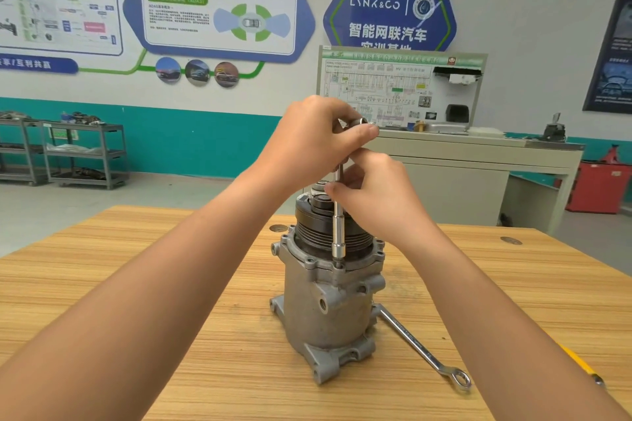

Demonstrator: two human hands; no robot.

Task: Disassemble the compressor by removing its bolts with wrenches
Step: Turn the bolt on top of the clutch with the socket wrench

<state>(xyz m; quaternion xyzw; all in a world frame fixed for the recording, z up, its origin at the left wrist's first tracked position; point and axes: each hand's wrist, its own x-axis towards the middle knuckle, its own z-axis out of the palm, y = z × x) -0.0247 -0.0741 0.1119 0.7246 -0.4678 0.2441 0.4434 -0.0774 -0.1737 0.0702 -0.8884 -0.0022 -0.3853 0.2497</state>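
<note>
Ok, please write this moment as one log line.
left hand grips socket wrench head | right hand pinches its shaft | socket on flange bolt | compressor upright on table | spanner lies beside it

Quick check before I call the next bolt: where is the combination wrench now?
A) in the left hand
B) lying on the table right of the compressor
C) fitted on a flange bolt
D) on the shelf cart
B: the combination wrench lies flat on the table beside the compressor, untouched; the left hand and right hand both hold the socket driver.

hands (342,161) gripping socket wrench (338,232), compressor (328,311)
</note>
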